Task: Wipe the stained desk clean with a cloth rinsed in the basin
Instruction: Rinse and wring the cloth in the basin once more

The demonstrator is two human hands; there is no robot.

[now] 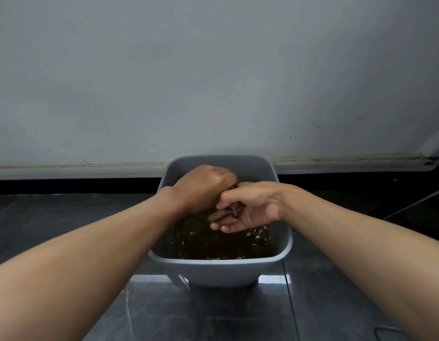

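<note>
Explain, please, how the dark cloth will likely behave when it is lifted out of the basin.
Probably floppy: the dark cloth is crumpled small between the left hand and the right hand. Likely heavy for its size and dripping, being wet from the brown water in the grey basin.

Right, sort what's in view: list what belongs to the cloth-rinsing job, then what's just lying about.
In the job:
- left hand and right hand, both gripping the cloth
- grey basin
- brown water in it

Just about:
- white box low on the wall, far right
- dark floor tiles
</note>
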